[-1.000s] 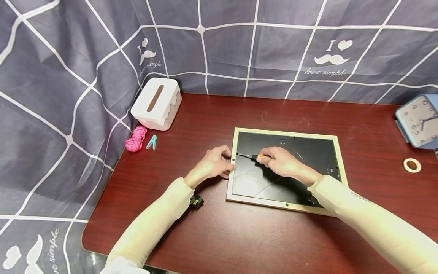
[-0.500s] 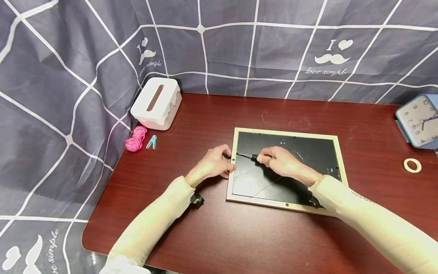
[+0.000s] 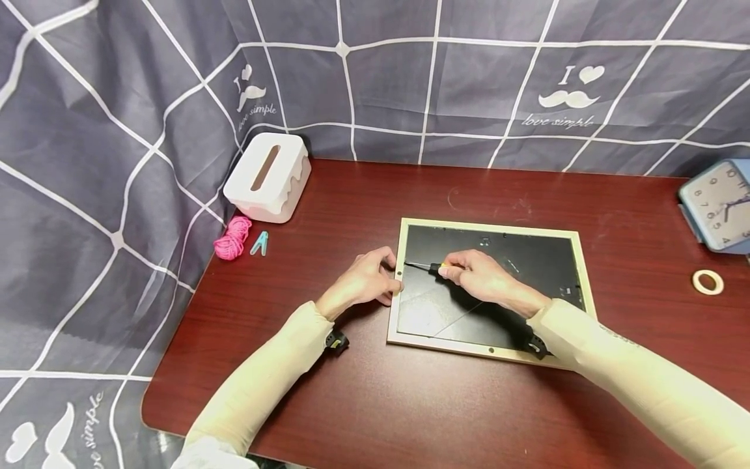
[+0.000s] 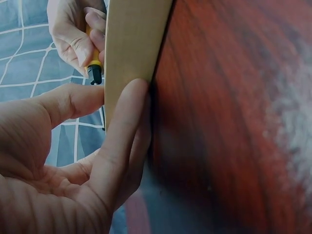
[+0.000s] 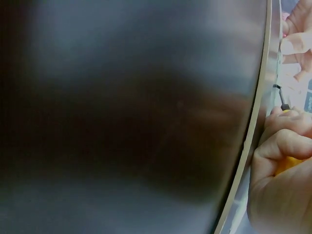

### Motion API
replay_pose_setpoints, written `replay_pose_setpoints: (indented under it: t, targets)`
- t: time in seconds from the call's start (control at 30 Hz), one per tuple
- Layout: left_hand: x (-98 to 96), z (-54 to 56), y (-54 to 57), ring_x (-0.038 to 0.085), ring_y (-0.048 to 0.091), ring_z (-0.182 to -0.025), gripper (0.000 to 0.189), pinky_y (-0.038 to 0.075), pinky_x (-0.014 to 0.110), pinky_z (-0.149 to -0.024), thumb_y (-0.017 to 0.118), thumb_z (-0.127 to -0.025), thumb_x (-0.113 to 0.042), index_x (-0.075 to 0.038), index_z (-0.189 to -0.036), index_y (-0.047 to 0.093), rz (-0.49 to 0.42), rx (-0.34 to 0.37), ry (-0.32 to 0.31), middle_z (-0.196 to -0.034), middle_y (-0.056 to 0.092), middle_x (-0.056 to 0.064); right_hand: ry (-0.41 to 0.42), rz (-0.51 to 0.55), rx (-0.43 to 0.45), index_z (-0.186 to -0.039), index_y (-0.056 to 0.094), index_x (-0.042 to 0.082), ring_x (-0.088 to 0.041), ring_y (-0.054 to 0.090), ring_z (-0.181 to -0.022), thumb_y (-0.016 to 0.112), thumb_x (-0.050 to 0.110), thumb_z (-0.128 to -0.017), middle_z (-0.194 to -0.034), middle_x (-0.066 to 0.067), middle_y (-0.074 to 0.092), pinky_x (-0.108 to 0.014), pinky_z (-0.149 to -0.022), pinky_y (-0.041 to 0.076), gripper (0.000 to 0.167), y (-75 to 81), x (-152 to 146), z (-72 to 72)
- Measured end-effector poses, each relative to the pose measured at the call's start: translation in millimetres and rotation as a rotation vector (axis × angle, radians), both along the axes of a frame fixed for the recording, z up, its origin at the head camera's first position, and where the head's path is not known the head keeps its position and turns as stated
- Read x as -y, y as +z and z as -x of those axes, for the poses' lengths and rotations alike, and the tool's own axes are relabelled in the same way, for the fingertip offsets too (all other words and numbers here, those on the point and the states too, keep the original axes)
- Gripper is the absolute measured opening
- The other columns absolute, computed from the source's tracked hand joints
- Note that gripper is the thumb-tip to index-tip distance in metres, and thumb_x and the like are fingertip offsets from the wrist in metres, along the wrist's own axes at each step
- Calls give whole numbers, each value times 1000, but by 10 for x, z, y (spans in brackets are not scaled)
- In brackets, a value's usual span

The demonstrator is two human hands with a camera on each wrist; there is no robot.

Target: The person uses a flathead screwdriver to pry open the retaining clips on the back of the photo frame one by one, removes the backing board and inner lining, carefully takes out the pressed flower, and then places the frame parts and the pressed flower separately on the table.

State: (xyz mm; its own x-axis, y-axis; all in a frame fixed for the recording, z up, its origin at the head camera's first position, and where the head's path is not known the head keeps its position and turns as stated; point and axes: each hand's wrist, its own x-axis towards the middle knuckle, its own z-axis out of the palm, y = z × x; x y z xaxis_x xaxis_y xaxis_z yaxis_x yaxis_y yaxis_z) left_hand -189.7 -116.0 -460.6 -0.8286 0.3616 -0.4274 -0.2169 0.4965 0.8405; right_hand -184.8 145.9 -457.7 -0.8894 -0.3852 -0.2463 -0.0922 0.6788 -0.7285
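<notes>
A picture frame [image 3: 441, 341] with a pale border and a black back panel [image 3: 428, 312] lies face down on the reddish-brown table. My left hand [image 3: 366, 279] holds its left border, the thumb on the upper face and the fingers along the outer side [image 4: 127, 53]. In my right hand [image 3: 483, 279] is a screwdriver [image 3: 435, 268] with a yellow and black handle, gripped above the panel. Its thin shaft points left, and the tip meets a small dark tab [image 5: 277, 86] at the panel's left edge. Most of the handle is hidden by the fingers.
At the back left stand a white tissue box [image 3: 269, 176], a pink yarn skein [image 3: 232, 238] and a teal clip [image 3: 260, 243]. A blue clock [image 3: 717, 208] and a tape roll [image 3: 698, 284] are at the right. Grey checked cloth [image 3: 387, 91] hangs behind the table.
Almost nothing differs. Both hands, the screwdriver and the picture frame keep their places, with only a very slight shift of the head view.
</notes>
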Motion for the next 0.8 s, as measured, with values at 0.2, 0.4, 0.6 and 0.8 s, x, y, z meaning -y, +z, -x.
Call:
replay_pose_setpoints:
  t: [0.2,0.4,0.6,0.8]
  targets:
    - [8,18,1,19,79,-70,31,73,36,-66,76,-94,2,-2,-115,55,5,-3,-7,-84,76,13,8,0,-12,-93,73,12,-16,50,-75,64,19,-108,-78,3,53,-29,-69,40,19,15,11,10]
    - [8,26,11,18,78,-69,30,73,35,-66,77,-94,2,-3,-114,55,7,-11,-18,-82,76,12,10,-23,-38,-90,72,13,-15,51,-74,65,22,-108,-75,4,53,-28,-69,39,21,60,37,-8]
    - [44,72,61,20,80,-70,35,74,37,-71,82,-93,-5,0,-120,61,23,17,-31,-87,78,12,27,-49,-130,-90,74,16,-15,52,-73,68,25,-106,-74,3,56,-27,-67,39,20,-50,9,22]
    - [0,249,186,19,82,-77,34,69,38,-93,85,-95,-23,-6,-121,73,250,-261,-55,-96,82,6,-21,-39,-185,-90,75,21,-13,52,-70,68,25,-106,-73,7,58,-26,-64,39,17,-118,-49,-32]
